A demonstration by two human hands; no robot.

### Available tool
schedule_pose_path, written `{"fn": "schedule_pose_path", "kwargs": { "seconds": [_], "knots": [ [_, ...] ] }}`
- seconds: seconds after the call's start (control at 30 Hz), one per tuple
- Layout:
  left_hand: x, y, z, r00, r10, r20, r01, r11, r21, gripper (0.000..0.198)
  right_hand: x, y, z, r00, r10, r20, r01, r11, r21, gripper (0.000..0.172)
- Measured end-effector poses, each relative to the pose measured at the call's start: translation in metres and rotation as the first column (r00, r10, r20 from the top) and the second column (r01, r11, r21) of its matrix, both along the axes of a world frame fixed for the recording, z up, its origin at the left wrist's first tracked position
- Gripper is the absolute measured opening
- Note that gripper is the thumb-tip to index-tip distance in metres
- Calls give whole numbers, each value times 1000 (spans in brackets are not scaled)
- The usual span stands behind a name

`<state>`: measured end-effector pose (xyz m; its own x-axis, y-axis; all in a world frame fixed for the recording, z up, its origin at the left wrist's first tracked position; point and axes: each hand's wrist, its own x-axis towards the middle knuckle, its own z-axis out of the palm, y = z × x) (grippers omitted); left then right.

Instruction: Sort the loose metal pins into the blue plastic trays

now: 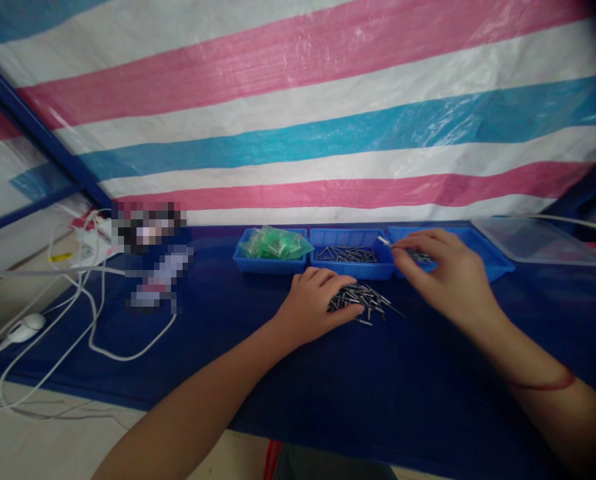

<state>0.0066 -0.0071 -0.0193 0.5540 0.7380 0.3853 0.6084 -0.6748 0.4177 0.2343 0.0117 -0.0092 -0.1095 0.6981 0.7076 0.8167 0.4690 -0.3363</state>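
My left hand (314, 305) rests on the dark blue table, its thumb and fingers apart around the left side of a loose pile of metal pins (365, 301). Over the right blue bin (493, 260), my right hand (443, 273) pinches a small shiny metal piece (385, 241) between thumb and forefinger. More metal pins show in that bin, partly hidden by the hand. The middle blue bin (351, 269) holds many metal pins (345, 255). In the left blue bin (263, 266) lies a clear bag with green contents (277, 244).
White cables (95, 320) run over the table's left side, near a white plug-like object (27, 327) and blurred-out items (161, 277). A clear plastic lid (543, 241) lies at the back right. Behind the table hangs a striped sheet (298, 147).
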Motion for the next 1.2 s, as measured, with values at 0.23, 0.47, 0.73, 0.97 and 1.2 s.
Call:
{"fn": "schedule_pose_path", "kwargs": {
  "seconds": [0.23, 0.47, 0.73, 0.97, 1.2],
  "knots": [
    [0, -1, -7, 968, -62, -242, 68, 998, 14, 29, 43, 19, -7, 879, -423, 221, 453, 885, -108, 31],
    [3, -1, -6, 962, -52, -268, 65, 997, 41, 20, 13, 7, -7, 957, -248, 154, 256, 966, -31, 22],
    [4, -1, -6, 952, 1, -306, 28, 995, 91, 18, -25, -15, -3, 949, 282, 142, -275, 959, -66, 13],
    [4, 0, -9, 954, 60, -293, -31, 994, 100, 20, -29, -17, -9, 869, 449, 210, -384, 878, -285, 11],
    [5, 0, -3, 987, 92, -132, -93, 996, -4, 22, -30, -16, -4, 875, 473, 105, -427, 855, -295, 11]
  ]
}}
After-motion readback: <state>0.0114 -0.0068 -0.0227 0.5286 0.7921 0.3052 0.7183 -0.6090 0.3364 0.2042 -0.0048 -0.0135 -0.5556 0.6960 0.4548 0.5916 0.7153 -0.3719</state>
